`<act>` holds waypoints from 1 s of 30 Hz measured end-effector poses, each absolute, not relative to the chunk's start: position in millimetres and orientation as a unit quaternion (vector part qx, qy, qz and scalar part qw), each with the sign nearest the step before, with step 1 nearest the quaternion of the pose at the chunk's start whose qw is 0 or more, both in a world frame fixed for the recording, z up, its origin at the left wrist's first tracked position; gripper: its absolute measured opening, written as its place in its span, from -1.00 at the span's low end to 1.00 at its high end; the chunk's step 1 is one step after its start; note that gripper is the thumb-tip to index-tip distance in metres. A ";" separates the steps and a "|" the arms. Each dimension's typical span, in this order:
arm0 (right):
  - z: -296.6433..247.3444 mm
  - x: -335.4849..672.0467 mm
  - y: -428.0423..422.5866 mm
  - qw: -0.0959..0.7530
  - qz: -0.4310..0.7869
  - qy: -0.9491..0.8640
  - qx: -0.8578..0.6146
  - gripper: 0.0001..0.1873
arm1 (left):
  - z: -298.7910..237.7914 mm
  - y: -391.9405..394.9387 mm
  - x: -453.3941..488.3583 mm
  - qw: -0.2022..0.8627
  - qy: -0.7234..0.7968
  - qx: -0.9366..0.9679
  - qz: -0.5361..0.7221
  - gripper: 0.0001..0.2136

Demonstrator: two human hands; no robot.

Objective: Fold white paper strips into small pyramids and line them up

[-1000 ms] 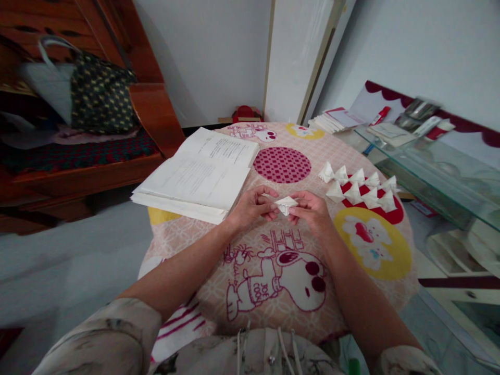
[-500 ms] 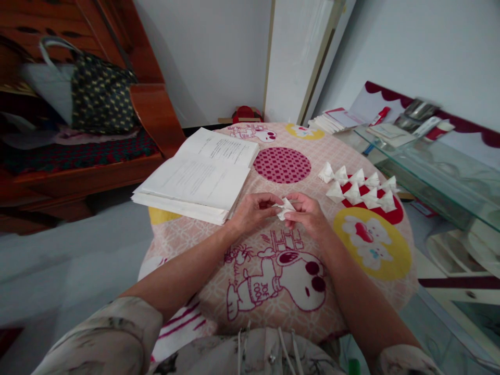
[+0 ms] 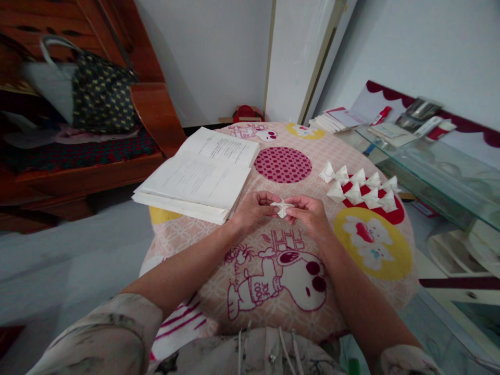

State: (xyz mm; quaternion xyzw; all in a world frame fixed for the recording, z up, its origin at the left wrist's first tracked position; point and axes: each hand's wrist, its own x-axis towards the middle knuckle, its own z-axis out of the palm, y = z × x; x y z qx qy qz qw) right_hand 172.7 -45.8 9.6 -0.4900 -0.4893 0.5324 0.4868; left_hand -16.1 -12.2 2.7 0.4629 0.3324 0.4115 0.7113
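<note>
White paper piece (image 3: 282, 207), pink tablecloth (image 3: 250, 245).

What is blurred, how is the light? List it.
Head view: the dark dotted fabric handbag is smeared; the small folded white paper piece pinched by left hand and right hand looks soft; dim even light, no hard shadows on pink cartoon-print tablecloth.

The folded piece (image 3: 281, 207) is matt white paper, sharply creased, like the folded shapes (image 3: 359, 188) at far right. The bench cloth (image 3: 273, 271) is soft, dull printed fabric. The open book (image 3: 199, 177) has thin matt pages. At left the wooden seat (image 3: 156, 112) is glossy with varnish; the case (image 3: 441, 177) at right is smooth, shiny glass.
</note>
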 end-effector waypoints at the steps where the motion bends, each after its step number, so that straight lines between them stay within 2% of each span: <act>1: 9.7 172.6 -46.2 0.488 0.540 -0.480 -0.490 -0.63 | 2.3 -12.3 -16.0 0.712 0.333 0.461 0.412 -0.68; 6: 6.6 177.4 -45.8 0.452 0.548 -0.487 -0.509 -0.64 | -0.7 -13.6 -17.4 0.657 0.347 0.541 0.393 -0.73; 11: -3.9 186.9 -39.4 0.368 0.421 -0.602 -0.570 -0.73 | -0.4 -12.5 -21.6 0.400 0.434 0.740 0.324 -0.73; 13: -5.5 189.0 -37.8 0.350 0.378 -0.635 -0.575 -0.75 | 0.6 -11.6 -23.0 0.345 0.442 0.769 0.308 -0.71; 17: 0.1 187.6 -40.4 0.345 0.359 -0.656 -0.568 -0.77 | 3.2 -12.5 -23.9 0.328 0.421 0.782 0.321 -0.77; 22: 7.8 180.5 -45.7 0.393 0.354 -0.666 -0.527 -0.84 | 7.1 -16.5 -20.7 0.336 0.390 0.785 0.344 -0.90; 30: 4.0 175.2 -44.2 0.384 0.300 -0.705 -0.515 -0.89 | 7.5 -16.1 -17.1 0.333 0.401 0.783 0.339 -0.93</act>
